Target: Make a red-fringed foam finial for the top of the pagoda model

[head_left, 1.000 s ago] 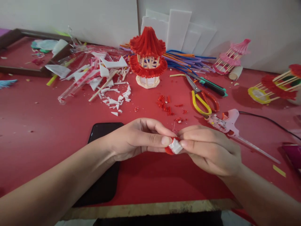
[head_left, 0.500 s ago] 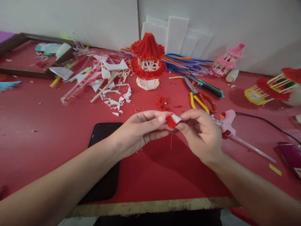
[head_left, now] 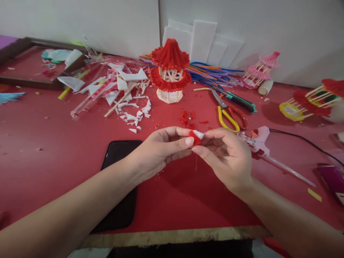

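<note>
A small red piece with a white foam bit (head_left: 198,134) on its upper side is pinched between my two hands above the table. My left hand (head_left: 169,147) grips it from the left with thumb and forefinger. From the right, the thumb and fingers of my right hand (head_left: 225,152) close on its edge. A thin thread (head_left: 196,163) hangs below the piece. Just behind the hands lie small red scraps (head_left: 186,118). Farther back stands a red-roofed pagoda model (head_left: 170,70) with pale stick posts.
Pliers (head_left: 228,114), a cutter knife (head_left: 240,102) and a pink glue gun (head_left: 259,143) lie to the right. A black phone (head_left: 118,200) rests under my left forearm. White foam scraps (head_left: 131,116) and plastic wrappers (head_left: 90,93) spread at left. Foam sheets (head_left: 203,41) lean on the wall.
The white foam bit sits slightly farther left and flatter against the red piece. My right thumb has shifted left and a little lower, toward my left thumb.
</note>
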Available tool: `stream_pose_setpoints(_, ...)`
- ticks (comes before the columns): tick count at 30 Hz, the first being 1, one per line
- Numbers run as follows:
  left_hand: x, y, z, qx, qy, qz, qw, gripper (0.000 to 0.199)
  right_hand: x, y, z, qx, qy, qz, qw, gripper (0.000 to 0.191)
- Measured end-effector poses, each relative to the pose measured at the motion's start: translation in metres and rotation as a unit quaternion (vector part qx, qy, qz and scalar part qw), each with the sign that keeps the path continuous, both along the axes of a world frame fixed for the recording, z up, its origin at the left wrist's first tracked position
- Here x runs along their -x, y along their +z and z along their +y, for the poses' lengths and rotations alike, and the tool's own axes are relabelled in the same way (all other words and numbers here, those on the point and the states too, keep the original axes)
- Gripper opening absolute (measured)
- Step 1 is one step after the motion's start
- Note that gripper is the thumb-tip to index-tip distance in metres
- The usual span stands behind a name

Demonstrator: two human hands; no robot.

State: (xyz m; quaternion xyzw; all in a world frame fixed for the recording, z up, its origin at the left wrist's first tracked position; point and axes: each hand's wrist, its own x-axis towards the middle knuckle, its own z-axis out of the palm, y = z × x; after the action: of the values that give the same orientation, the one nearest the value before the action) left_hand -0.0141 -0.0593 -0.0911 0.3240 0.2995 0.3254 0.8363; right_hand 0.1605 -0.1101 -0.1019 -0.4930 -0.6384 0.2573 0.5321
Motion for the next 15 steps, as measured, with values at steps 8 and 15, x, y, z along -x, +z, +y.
stream_pose_setpoints(8, 0.0012, -0.0035, -0.0003, -0.003, -0.003, -0.005, 1.0, 0.011, 0.0013, 0.0032, -0.0021, -0.011, -0.026, -0.05, 0.998, 0.015)
stream_pose_setpoints(15, 0.0006, -0.0035, -0.0007, -0.011, 0.009, -0.018, 1.0, 0.017, -0.0016, -0.0022, -0.0002, -0.023, -0.021, -0.049, 0.998, 0.02)
